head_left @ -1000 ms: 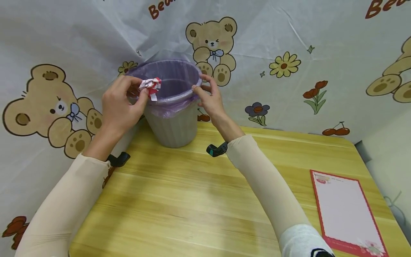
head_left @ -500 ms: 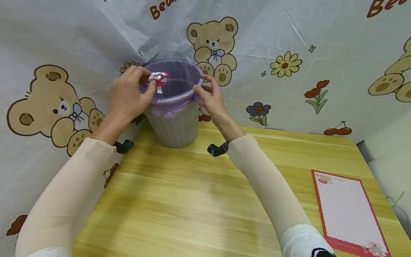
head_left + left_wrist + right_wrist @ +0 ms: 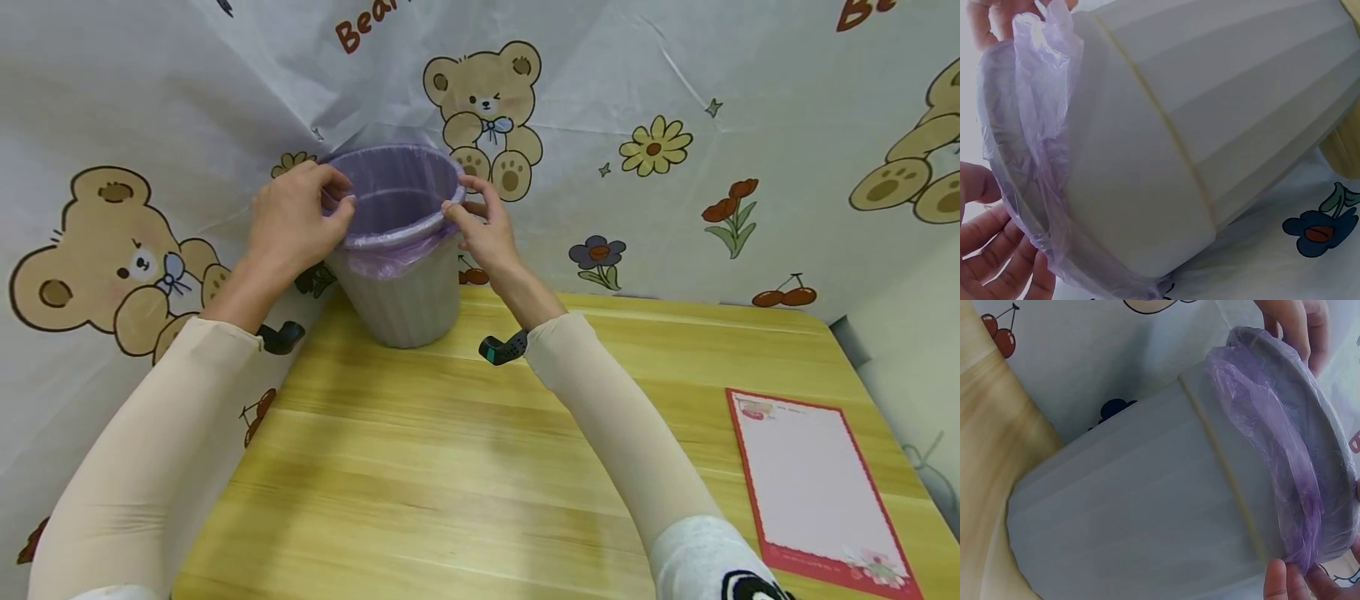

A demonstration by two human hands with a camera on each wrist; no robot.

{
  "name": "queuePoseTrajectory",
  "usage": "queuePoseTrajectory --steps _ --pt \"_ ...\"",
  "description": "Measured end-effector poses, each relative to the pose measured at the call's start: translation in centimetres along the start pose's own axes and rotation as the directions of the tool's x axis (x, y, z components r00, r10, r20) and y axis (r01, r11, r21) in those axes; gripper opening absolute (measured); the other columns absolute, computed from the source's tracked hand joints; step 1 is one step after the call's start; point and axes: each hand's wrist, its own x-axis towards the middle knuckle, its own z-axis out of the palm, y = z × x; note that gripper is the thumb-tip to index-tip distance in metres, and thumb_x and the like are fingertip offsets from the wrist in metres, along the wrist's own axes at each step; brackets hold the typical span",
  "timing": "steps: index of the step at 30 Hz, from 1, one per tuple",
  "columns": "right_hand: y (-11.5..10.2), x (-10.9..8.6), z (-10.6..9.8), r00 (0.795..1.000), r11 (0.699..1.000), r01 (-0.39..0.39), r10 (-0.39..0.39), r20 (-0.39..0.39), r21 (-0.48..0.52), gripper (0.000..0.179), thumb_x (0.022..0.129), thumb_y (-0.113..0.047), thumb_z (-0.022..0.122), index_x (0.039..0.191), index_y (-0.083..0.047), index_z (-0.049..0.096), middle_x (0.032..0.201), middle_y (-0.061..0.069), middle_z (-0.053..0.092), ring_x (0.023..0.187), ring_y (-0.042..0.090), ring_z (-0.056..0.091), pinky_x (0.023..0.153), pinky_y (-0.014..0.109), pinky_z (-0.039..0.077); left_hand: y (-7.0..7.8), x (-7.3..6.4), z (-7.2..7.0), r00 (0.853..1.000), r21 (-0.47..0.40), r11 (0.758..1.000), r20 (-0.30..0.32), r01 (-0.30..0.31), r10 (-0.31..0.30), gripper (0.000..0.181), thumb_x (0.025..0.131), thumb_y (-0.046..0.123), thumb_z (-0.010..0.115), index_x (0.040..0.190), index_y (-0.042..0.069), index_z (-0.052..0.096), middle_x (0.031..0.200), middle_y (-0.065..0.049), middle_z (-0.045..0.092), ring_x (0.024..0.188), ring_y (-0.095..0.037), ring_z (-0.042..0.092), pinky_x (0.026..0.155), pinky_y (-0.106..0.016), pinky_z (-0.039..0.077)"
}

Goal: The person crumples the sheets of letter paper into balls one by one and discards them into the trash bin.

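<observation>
A grey trash bin [image 3: 401, 304] stands upright against the cloth backdrop. A thin purple bag [image 3: 393, 257] lines it and folds over the rim. By the left side of the rim, my left hand [image 3: 294, 218] has loosely bent fingers with nothing visible between them; the left wrist view shows its fingers [image 3: 994, 256] spread beside the bag. My right hand [image 3: 487, 232] pinches the lined rim on the right, thumb towards the front. In the right wrist view, its fingertips [image 3: 1275, 580] sit at the bag's edge. The inside bottom of the bin is hidden.
A pink-bordered sheet of paper [image 3: 825, 492] lies at the right of the wood-grain table [image 3: 420, 467]. The bear-print cloth [image 3: 570, 67] rises close behind and to the left of the bin.
The crumpled red-and-white paper scrap held in my left hand over the bin has been let go and is out of sight. That hand moved slightly right with it before. The right hand stayed on the rim.
</observation>
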Motion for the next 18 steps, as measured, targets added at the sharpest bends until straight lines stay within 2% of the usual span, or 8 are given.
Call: queuePoseTrajectory --steps 5,13,18 --pt "0.09 -0.01 -0.03 1.000 1.000 0.001 -0.001 -0.007 0.000 0.054 0.101 -0.034 0.070 0.153 -0.028 0.053 0.148 0.008 0.062 0.126 0.026 0.065 0.091 0.042 0.058 -0.02 -0.07 0.15 1.000 -0.003 1.000 -0.018 -0.008 0.008 0.030 0.105 0.030 0.062 0.122 0.010 0.076 0.113 -0.012 0.073 0.101 -0.032 0.070 0.088 -0.055 0.053" --pt "-0.09 -0.09 0.02 1.000 1.000 -0.001 0.001 -0.007 0.007 0.056 0.102 -0.033 0.070 0.154 -0.026 0.052 0.149 0.009 0.061 0.128 0.028 0.064 0.106 0.062 0.056 0.01 -0.44 0.25 0.999 -0.009 1.000 -0.042 -0.010 0.009 0.029 0.104 0.029 0.062 0.119 0.010 0.077 0.112 -0.012 0.076 0.099 -0.032 0.072 0.087 -0.055 0.053" --pt "-0.15 -0.10 0.10 1.000 1.000 -0.002 0.002 -0.006 0.006 0.056 0.102 -0.033 0.070 0.154 -0.026 0.052 0.147 0.010 0.062 0.126 0.026 0.064 0.106 0.064 0.055 0.17 -0.97 0.43 0.995 -0.036 0.998 -0.087 -0.043 0.039 0.029 0.103 0.029 0.063 0.120 0.009 0.077 0.109 -0.011 0.076 0.096 -0.033 0.072 0.085 -0.053 0.053"
